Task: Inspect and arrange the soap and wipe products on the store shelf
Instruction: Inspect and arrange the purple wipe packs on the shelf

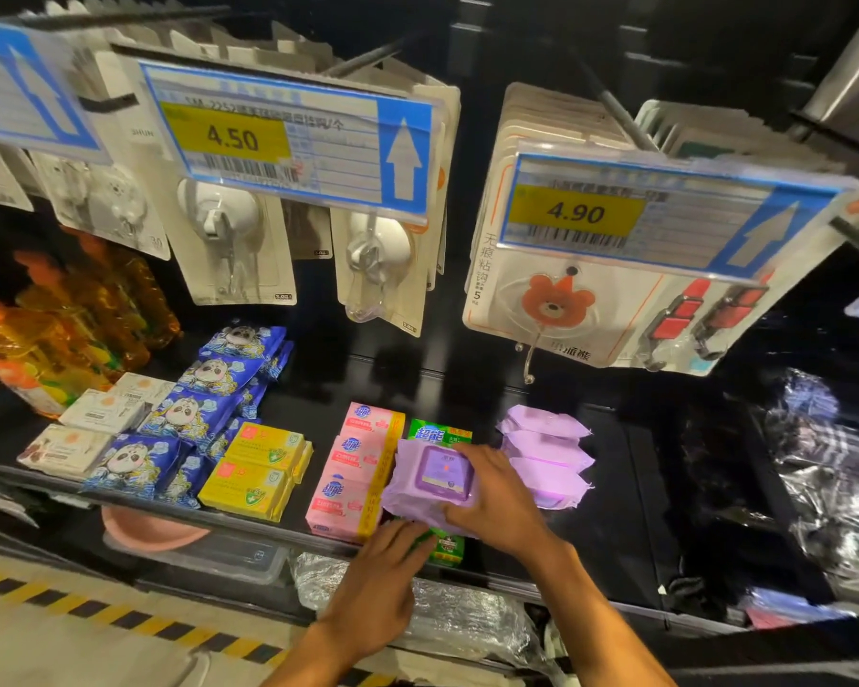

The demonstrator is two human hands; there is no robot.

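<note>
1. The left hand (383,572) is nearest. Its fingers are straight and hold nothing, and the tips reach in under the front edge of the purple wipe pack (432,476).
2. The right hand (492,493) grips that pack, fingers curled over its right side and thumb along the near edge. The pack is lid-up over the green soap boxes (440,433) at the front of the shelf (616,488). I cannot tell whether it rests on them or hangs just above.
3. The pack is soft and held from one side only, so it may sag or slide out toward the shelf's front lip, which is close. The flat left hand looks placed to catch that.
4. The pink soap boxes (353,468) touch the pack's left edge. A sideways nudge could push that row askew against the yellow soap boxes (259,468) nearby.
5. Just to the right lies the purple wipe stack (546,453), three packs overlapping loosely. It is probably where this pack belongs. Dropping it on carelessly could make the slippery wrappers slide apart.
6. Farther back and overhead hang hook cards (378,270) and a price tag (640,210). Lifting the pack high risks knocking them.
</note>
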